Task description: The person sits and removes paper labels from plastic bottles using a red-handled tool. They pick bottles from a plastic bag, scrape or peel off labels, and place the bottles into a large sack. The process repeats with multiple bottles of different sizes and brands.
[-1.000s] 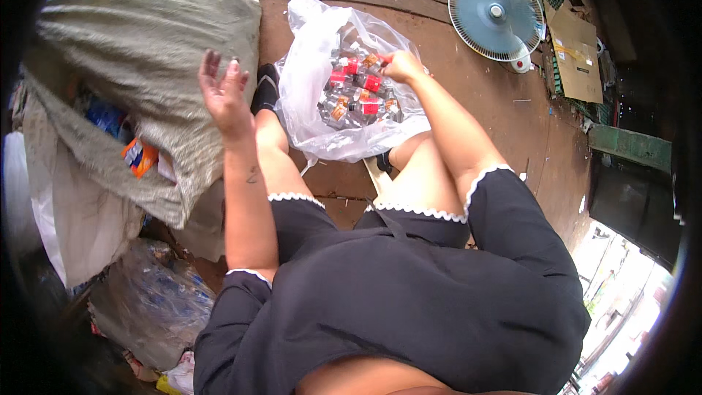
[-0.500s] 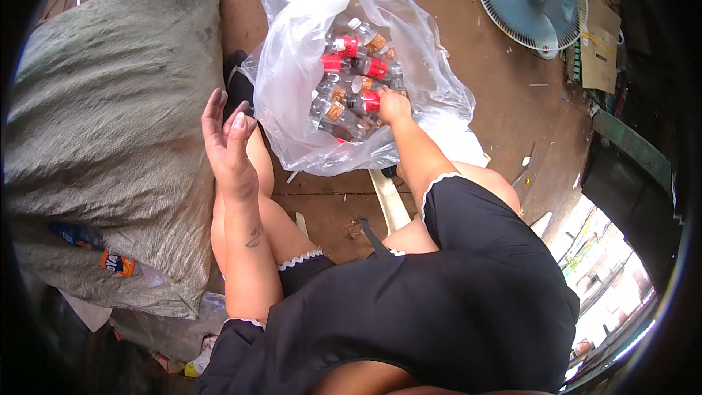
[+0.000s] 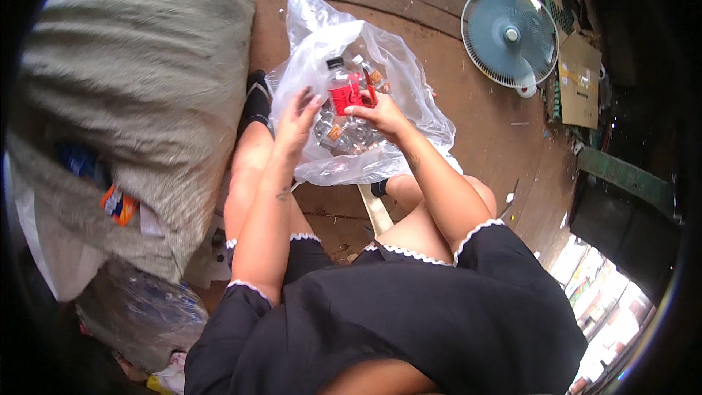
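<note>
- Taking clock directions from the person's body; the clear plastic bag (image 3: 351, 172) is sitting at 12 o'clock, mouth gaping.
- Right hand (image 3: 382, 115) is holding a red-labelled clear bottle (image 3: 345, 96), fingers closing on its 4 o'clock side.
- Bottle is tilting slightly, black cap (image 3: 335, 63) pointing toward 11 o'clock; from here it's showing over the bag's mouth.
- Slim red object (image 3: 370, 88) is sticking up by the right fingers, at the bottle's 3 o'clock; I can't tell its kind.
- Left hand (image 3: 297, 118) is hovering at the bottle's 8 o'clock, near it, fingers spreading loosely and holding nothing visible.
- More clear bottles (image 3: 335, 134) are lying in the bag under the hands, some showing orange labels.
- Big grey-beige sack (image 3: 146, 80) is slumping at 10 o'clock, an orange packet (image 3: 118, 205) showing at its opening.
- Blue-grey fan (image 3: 510, 35) is standing at 1 o'clock, cardboard (image 3: 579, 91) leaning at its 4 o'clock.
- Brown floor (image 3: 523, 153) is running beneath the bag.
</note>
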Demonstrator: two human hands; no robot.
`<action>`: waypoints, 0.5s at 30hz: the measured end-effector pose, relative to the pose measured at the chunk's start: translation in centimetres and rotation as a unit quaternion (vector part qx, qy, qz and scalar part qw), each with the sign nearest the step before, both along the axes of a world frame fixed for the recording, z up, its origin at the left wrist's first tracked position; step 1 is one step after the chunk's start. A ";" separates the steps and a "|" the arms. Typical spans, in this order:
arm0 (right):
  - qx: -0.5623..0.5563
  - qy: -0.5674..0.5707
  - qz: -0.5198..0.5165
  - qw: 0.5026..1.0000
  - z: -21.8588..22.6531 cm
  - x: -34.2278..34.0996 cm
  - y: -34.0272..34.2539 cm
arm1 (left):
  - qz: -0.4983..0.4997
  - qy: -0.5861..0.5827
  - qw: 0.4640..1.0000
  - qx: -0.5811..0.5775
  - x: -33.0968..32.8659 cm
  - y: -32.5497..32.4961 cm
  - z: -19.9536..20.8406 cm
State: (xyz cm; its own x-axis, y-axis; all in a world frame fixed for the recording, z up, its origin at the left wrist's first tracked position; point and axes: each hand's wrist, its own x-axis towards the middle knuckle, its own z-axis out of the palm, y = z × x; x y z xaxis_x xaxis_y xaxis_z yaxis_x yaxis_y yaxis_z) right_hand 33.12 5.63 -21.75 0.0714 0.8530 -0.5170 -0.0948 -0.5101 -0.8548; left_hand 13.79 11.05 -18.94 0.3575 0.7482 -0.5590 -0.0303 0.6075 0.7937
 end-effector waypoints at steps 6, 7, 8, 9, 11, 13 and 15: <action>0.128 0.031 -0.006 0.991 13.2 -5.5 -4.0 | 0.037 -0.326 0.941 0.079 -0.4 -3.2 6.6; 0.076 0.096 -0.030 0.992 14.6 -5.5 -5.3 | 0.053 -0.298 0.946 0.113 -1.2 -3.7 7.7; 0.025 0.163 -0.057 0.985 16.4 -6.1 -6.4 | 0.061 -0.273 0.950 0.136 -1.8 -4.3 9.0; -0.013 0.168 -0.020 0.986 18.7 -7.0 -7.7 | 0.070 -0.247 0.953 0.159 -2.5 -5.1 10.4; -0.028 0.187 0.034 0.981 20.5 -8.3 -9.9 | 0.046 -0.243 0.948 0.200 -3.6 -6.8 11.8; -0.008 0.198 0.016 0.980 21.5 -9.7 -11.0 | 0.038 -0.244 0.942 0.229 -4.5 -8.4 13.0; 0.045 0.234 0.025 0.971 21.9 -10.1 -11.7 | 0.047 -0.250 0.935 0.246 -5.0 -9.7 13.8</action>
State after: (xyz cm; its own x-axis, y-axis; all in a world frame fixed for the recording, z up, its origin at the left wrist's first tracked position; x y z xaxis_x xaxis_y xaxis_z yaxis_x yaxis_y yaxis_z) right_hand 22.99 -6.03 0.18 -0.1955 0.8928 -0.4057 -0.4603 -0.4489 -0.7659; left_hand 8.76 1.37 -5.17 0.4018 0.9121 0.0812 -0.5077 0.1481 0.8487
